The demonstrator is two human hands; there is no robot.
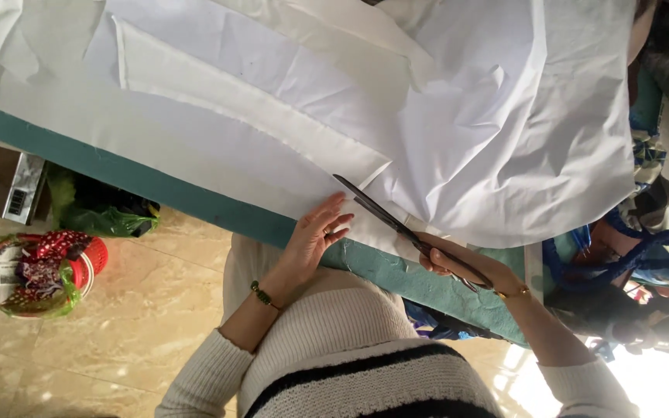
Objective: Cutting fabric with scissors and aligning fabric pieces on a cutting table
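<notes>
Flat and unclenched, the left hand's grip (315, 236) holds nothing; its palm and spread fingers press down on the large white woven fabric (272, 101) near the front edge of the desk (156, 186), which is covered in teal cloth. Far left, on the beige marble-look tiled floor (133, 310), stands a round basket of red and green wrapped bundles (36, 275), with a green plastic bag (110, 213) tucked under the desk edge just beside it. Rightward, the long dark metal scissors (396, 224) lie with their point on the fabric just beside the left fingertips, blades angled toward the upper left. The right hand (466, 267) is clenched around the scissor handles, over the desk's near edge. Crumpled folds of the same fabric rise just behind the blades. Further right, a tangle of blue straps and dark bags (636, 263) crowds the desk's end.
</notes>
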